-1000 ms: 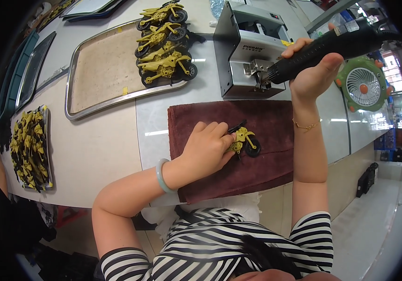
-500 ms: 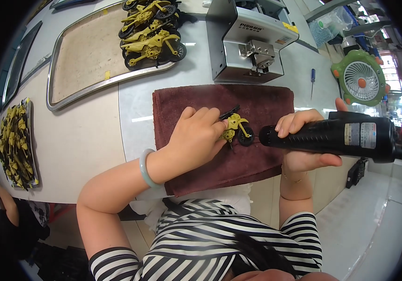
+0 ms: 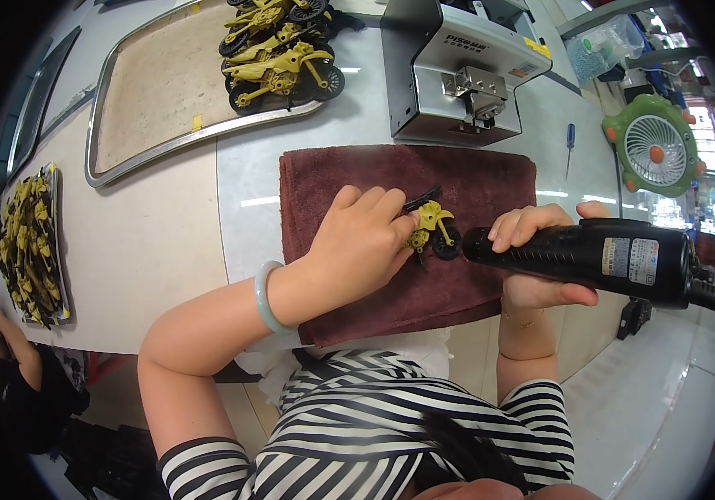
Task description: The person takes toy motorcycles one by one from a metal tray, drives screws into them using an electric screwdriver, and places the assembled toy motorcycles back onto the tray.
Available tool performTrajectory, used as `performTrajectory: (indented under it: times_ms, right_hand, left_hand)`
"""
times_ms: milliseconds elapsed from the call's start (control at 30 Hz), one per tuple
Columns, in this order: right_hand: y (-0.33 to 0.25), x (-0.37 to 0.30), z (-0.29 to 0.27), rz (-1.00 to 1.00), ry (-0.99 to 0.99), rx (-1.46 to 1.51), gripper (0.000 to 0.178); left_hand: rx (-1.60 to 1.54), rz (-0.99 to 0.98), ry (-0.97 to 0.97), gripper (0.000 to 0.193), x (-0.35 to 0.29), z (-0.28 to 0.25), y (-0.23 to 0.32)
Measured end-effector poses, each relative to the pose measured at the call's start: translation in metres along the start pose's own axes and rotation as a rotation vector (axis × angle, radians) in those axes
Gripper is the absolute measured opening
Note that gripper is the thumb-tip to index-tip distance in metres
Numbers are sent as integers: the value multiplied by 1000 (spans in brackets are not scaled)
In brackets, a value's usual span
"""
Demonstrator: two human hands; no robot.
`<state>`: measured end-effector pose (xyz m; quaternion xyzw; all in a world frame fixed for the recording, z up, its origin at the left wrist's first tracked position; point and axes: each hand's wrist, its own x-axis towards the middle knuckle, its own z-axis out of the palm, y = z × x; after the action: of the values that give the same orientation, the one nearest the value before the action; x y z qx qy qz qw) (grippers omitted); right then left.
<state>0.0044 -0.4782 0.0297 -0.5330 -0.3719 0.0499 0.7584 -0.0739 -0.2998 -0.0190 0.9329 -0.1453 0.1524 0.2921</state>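
Observation:
Over the brown towel [image 3: 324,187], my left hand [image 3: 359,237] grips a small yellow and black toy motorcycle [image 3: 430,218], fingers closed round its rear part. Its black front wheel [image 3: 446,243] points right and the far side of the toy is hidden by my fingers. My right hand [image 3: 532,250] is wrapped round a black corded electric screwdriver [image 3: 578,254], held level with its nose at the toy's wheel. The bit is too small to make out, so I cannot tell whether it touches the toy.
A metal-rimmed tray [image 3: 145,171] holds several toy motorcycles [image 3: 282,71] at the far left. Another tray of yellow parts [image 3: 31,250] stands left. Beyond the towel sits a grey machine [image 3: 457,83]; a blue screwdriver [image 3: 570,137] and a green fan [image 3: 655,146] are right.
The whole view has shifted slightly, the bench things now sitting further right. The screwdriver's nose is a little closer to the toy's wheel. Both hands keep their hold.

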Motion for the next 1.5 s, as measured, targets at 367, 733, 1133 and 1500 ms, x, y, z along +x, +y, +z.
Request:
performTrajectory:
  times_ms: [367, 733, 1133, 1500]
  right_hand:
    - [-39, 96, 11, -231, 268, -89, 98]
    - [-19, 119, 26, -149, 240, 100, 76]
    - [-14, 121, 29, 19, 210, 135, 70]
    - [-4, 129, 0, -56, 215, 52, 66]
  left_hand:
    - [37, 16, 20, 27, 7, -14, -3]
    - [54, 66, 87, 21, -9, 0, 3]
    - [29, 49, 26, 27, -9, -2, 1]
    - [100, 119, 106, 47, -3, -38, 29]
